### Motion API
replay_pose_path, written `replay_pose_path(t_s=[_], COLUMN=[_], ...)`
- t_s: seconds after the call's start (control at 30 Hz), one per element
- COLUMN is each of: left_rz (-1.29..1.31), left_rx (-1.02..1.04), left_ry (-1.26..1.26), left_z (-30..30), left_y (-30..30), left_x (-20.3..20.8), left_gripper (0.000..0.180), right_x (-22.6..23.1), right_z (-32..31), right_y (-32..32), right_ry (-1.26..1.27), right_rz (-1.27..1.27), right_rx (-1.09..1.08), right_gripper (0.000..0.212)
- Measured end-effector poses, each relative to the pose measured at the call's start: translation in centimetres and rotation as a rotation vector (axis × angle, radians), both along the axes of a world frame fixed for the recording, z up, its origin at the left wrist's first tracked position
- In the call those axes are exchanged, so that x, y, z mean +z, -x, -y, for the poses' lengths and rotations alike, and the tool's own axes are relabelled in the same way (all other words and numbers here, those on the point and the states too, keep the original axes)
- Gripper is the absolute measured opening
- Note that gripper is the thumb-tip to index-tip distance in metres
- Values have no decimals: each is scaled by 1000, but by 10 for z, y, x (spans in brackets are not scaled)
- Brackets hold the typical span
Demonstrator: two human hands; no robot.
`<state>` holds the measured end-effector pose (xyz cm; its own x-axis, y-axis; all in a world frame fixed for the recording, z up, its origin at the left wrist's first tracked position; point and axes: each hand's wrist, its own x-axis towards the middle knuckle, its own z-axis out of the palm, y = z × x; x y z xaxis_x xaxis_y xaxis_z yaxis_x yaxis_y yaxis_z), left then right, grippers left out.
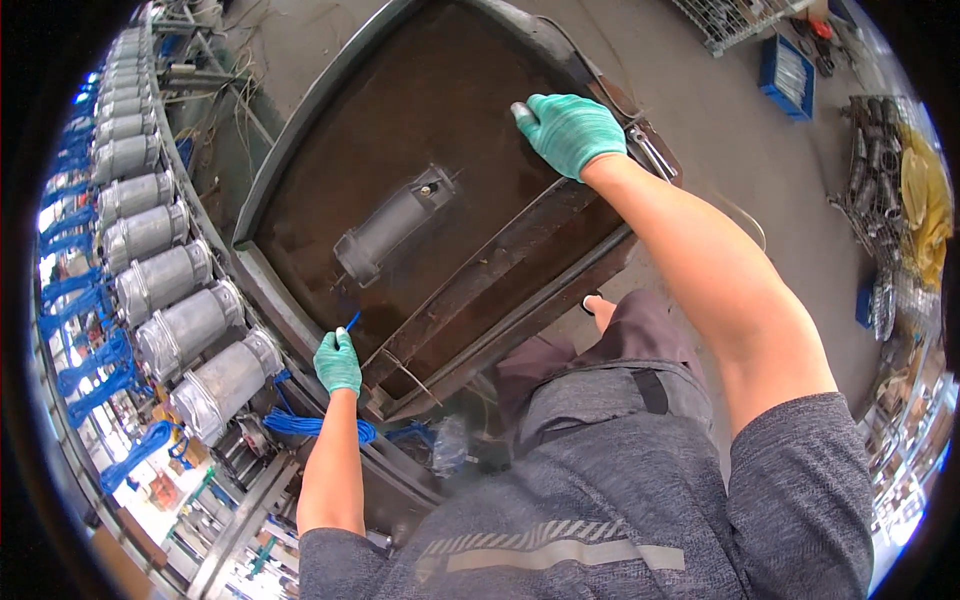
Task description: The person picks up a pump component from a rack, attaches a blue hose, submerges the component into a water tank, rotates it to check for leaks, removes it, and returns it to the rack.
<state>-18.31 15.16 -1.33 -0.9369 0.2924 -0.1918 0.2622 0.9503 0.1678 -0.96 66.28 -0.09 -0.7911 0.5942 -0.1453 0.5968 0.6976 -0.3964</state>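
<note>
A grey cylindrical motor or pump housing lies slanted in the dark brown liquid of a metal tank, partly under the surface. A thin blue cable runs up from near its lower end. My left hand, in a green knit glove, pinches that cable at the tank's near-left corner. Over the tank's right side is my right hand, gloved the same way. Its thumb stands a little apart from the index finger, and nothing shows between them; the other fingers are partly hidden. The housing is out of its reach.
On the left, a curved line carries several grey motor housings with blue cable bundles. A metal bar crosses the tank's near side. A blue crate, a wire basket and heaped dark metal parts stand at right.
</note>
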Motion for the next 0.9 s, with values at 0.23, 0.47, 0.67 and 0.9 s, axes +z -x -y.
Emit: replay_pose_path(t_s=[0.23,0.47,0.67,0.9], left_rz=[3,20,44,86], left_rx=[56,83,109,126], left_ry=[71,131,126,133], left_z=[-16,-12,-13,-12], left_y=[-7,-4,-4,-2], left_x=[19,21,25,30], left_gripper=[36,39,40,40], right_x=[6,2,-2,-8], right_z=[6,8,7,6], right_y=[5,7,9,9], right_ry=[-24,-77,-89,-97], right_rz=[81,127,164,115], right_rx=[-15,-19,-10,14], right_gripper=[49,49,53,50])
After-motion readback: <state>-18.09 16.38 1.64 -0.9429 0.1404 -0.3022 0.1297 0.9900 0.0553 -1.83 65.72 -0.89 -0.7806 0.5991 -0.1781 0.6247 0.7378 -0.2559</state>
